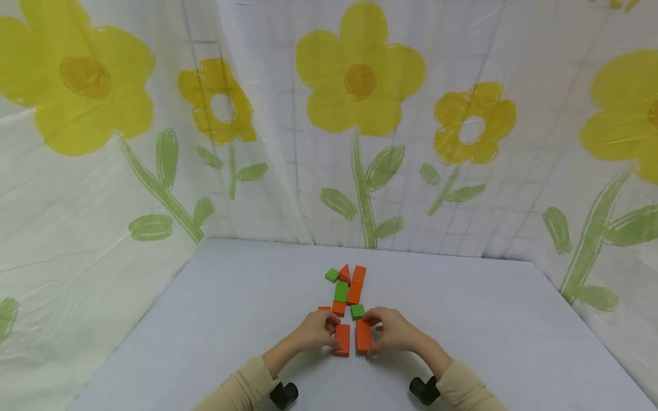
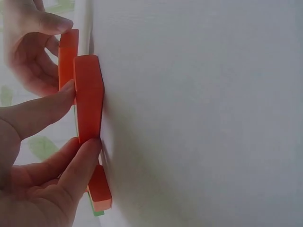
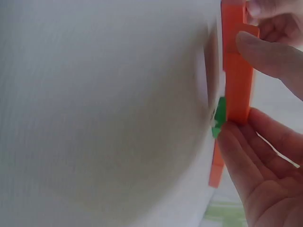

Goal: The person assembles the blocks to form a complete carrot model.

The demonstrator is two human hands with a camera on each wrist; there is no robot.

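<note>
In the head view, my left hand (image 1: 315,331) pinches a red-orange rectangular block (image 1: 342,341) by its ends, low over the white table. The left wrist view shows the thumb on one end of that block (image 2: 89,99) and the fingertips on the other. To its right, my right hand (image 1: 398,332) grips an orange rectangular block (image 1: 363,335) the same way, thumb at the near end, fingers at the far end. A narrow gap separates the two blocks. Just beyond the right block lies a small green block (image 1: 357,311).
Farther back, several blocks lie grouped together: a small orange one (image 1: 338,309), a green rectangle (image 1: 341,291), orange rectangles (image 1: 354,293), an orange triangle (image 1: 345,273) and a green block (image 1: 332,275). Another orange block (image 1: 324,308) is partly hidden behind my left hand. A flowered curtain (image 1: 277,171) hangs behind the table (image 1: 462,319).
</note>
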